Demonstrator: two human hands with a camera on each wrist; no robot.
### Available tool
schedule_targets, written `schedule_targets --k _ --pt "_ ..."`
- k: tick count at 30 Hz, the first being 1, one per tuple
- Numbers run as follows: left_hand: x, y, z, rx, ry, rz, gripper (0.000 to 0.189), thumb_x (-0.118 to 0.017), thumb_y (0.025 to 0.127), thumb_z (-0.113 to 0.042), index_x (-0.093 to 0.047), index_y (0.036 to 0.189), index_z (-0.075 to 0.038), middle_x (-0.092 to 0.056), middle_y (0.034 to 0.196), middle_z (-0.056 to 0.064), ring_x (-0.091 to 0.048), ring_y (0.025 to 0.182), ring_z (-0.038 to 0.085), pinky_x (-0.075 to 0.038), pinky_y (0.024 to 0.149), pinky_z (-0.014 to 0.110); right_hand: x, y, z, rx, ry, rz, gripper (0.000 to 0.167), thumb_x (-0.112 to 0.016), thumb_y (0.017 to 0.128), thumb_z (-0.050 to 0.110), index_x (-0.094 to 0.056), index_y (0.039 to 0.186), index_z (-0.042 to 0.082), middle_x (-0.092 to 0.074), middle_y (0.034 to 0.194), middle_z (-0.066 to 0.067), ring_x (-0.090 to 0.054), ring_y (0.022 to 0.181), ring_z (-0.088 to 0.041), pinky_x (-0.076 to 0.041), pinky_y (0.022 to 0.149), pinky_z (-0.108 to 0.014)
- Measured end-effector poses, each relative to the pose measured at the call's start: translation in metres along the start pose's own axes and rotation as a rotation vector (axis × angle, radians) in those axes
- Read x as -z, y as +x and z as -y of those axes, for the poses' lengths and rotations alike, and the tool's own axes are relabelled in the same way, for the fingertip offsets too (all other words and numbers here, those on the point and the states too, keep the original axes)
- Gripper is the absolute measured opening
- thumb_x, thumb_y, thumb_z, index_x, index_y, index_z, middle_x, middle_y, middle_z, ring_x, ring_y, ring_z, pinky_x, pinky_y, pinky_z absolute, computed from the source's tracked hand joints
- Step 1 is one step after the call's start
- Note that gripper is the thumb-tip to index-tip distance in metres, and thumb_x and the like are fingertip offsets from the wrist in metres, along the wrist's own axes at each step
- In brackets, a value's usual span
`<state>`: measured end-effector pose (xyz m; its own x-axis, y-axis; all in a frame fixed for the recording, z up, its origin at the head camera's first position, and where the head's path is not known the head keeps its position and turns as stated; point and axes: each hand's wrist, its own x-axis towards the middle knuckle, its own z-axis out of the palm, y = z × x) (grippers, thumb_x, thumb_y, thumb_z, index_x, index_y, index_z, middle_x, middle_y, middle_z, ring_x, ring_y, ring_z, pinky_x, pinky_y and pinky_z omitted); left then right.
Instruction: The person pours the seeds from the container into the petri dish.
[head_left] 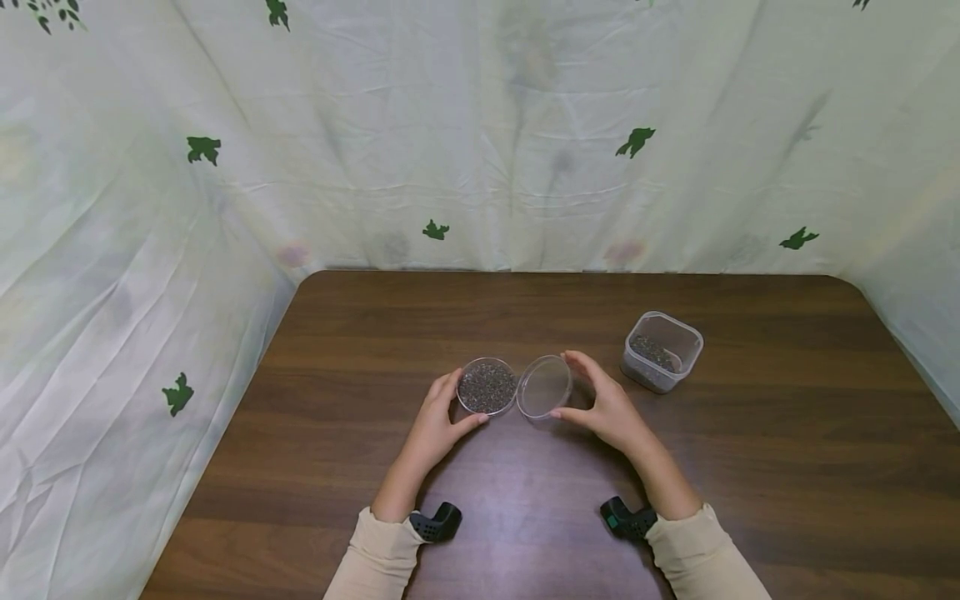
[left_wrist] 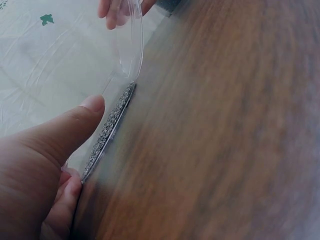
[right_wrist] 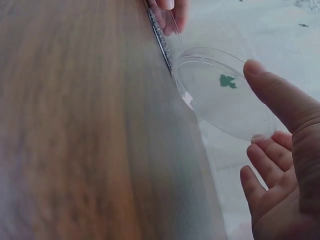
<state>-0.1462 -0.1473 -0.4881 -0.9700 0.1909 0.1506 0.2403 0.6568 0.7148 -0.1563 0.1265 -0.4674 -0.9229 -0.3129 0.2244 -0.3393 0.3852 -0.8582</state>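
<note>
A round clear petri dish (head_left: 487, 387) filled with dark grey granules sits on the table, left of its clear lid. My left hand (head_left: 432, 425) holds the dish by its rim, thumb on the near side and fingers around the far left side. My right hand (head_left: 611, 410) grips the petri dish lid (head_left: 544, 387) between thumb and fingertips at its right edge. In the right wrist view the lid (right_wrist: 225, 100) stands tilted up, its lower edge right by the dish's rim. The granules (left_wrist: 107, 132) form a level layer in the left wrist view.
To the right and farther back stands a translucent plastic tub (head_left: 654, 377) holding more grey granules. Brown wood-grain table (head_left: 337, 467) spreads under everything, and a pale curtain (head_left: 510, 167) with green leaf-like shapes hangs behind it. Each wrist wears a black camera.
</note>
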Motion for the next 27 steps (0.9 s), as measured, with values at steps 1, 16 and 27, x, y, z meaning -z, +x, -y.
schedule_targets --k 1,16,27 --pt "0.000 0.000 0.000 -0.001 0.000 -0.001 0.085 -0.074 0.073 -0.034 -0.033 0.136 0.003 -0.037 0.132 0.021 -0.036 0.121 0.033 -0.031 0.097 0.045 0.000 0.000 0.002 -0.003 0.003 -0.002 0.084 -0.080 0.065 0.016 -0.034 0.134 0.003 -0.042 0.135 -0.010 -0.037 0.123 -0.023 -0.027 0.100 -0.041" --pt "0.000 0.000 0.000 0.005 -0.002 0.000 0.084 -0.074 0.073 -0.033 -0.032 0.136 0.004 -0.037 0.132 0.021 -0.036 0.121 0.033 -0.031 0.097 0.045 0.000 0.002 0.045 0.026 0.003 -0.021 0.078 -0.079 0.067 0.008 -0.036 0.131 -0.003 -0.044 0.130 -0.018 -0.039 0.121 -0.029 -0.028 0.099 -0.044" --pt "-0.001 0.000 0.000 -0.002 -0.001 -0.002 0.084 -0.074 0.073 -0.034 -0.032 0.136 0.003 -0.037 0.132 0.021 -0.037 0.121 0.033 -0.032 0.096 0.045 -0.007 0.010 0.050 0.045 0.024 -0.004 0.079 -0.080 0.065 0.008 -0.037 0.131 -0.004 -0.043 0.131 -0.017 -0.037 0.122 -0.029 -0.027 0.100 -0.044"
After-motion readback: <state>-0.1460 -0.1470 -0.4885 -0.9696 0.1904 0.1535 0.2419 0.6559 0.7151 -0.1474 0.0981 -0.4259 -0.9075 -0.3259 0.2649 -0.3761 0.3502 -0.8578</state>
